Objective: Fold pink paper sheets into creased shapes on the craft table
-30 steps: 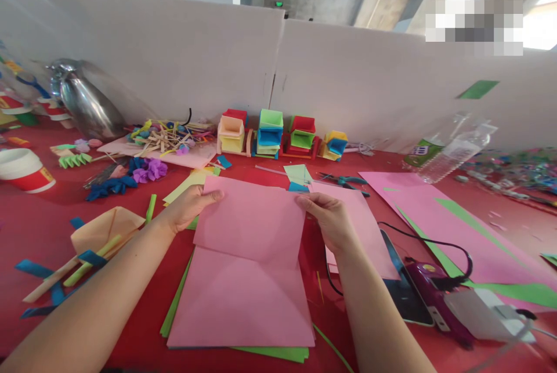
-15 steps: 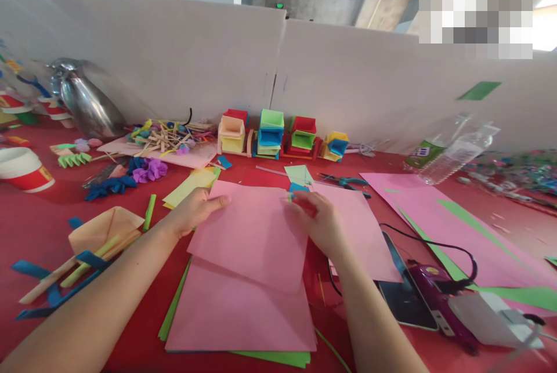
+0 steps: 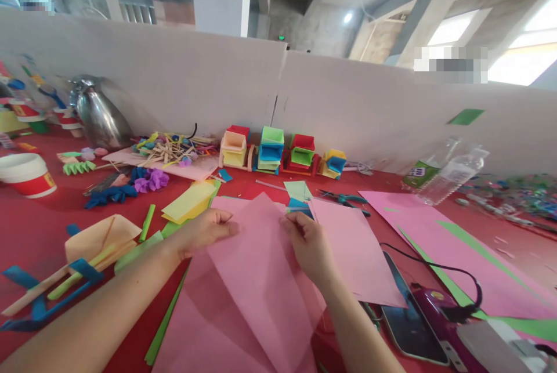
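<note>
Pink sheet (image 3: 261,280) has swung cornerwise; left hand (image 3: 212,231) pinches left edge; right hand (image 3: 310,242), right edge.

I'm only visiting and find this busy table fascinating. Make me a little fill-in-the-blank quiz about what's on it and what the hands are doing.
1. The sheet held between the left hand and the right hand is coloured ____.
2. Below its white top, the cup is mainly ____.
3. Of the jug and the cup, the ____ stands nearer the wall.
4. Of the phone and the pliers, the ____ lies nearer the picture's bottom edge.

Missing words: pink; red; jug; phone.
</note>
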{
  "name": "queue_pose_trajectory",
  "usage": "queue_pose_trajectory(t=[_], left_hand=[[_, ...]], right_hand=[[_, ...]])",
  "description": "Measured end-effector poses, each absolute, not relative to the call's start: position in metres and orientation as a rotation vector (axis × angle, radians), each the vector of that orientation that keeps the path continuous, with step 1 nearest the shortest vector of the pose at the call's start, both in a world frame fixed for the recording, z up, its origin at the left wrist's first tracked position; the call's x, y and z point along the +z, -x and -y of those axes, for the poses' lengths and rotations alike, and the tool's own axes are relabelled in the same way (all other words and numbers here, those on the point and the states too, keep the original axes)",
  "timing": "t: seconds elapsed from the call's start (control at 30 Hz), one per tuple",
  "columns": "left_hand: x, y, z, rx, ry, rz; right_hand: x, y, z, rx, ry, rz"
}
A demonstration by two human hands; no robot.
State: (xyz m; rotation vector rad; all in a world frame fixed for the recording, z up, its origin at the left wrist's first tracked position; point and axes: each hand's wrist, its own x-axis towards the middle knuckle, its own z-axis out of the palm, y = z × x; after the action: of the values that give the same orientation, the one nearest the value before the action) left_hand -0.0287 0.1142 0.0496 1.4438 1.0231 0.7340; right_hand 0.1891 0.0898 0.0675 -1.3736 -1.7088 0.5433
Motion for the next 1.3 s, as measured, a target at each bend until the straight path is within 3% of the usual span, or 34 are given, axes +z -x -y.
queue_pose_trajectory(t=[0.4, 0.5, 1.3], left_hand=[[0.044, 0.041, -0.137, 1.12, -1.02, -0.923], [0.042, 0.024, -0.128, 1.109, -0.936, -0.749], [0.041, 0.019, -0.131, 1.289, -0.793, -0.913]], right_hand=[[0.062, -0.199, -0.105, 0.452, 1.354, 1.392], [0.061, -0.195, -0.104, 0.463, 1.338, 1.403], [0.059, -0.194, -0.106, 0.499, 1.348, 1.395]])
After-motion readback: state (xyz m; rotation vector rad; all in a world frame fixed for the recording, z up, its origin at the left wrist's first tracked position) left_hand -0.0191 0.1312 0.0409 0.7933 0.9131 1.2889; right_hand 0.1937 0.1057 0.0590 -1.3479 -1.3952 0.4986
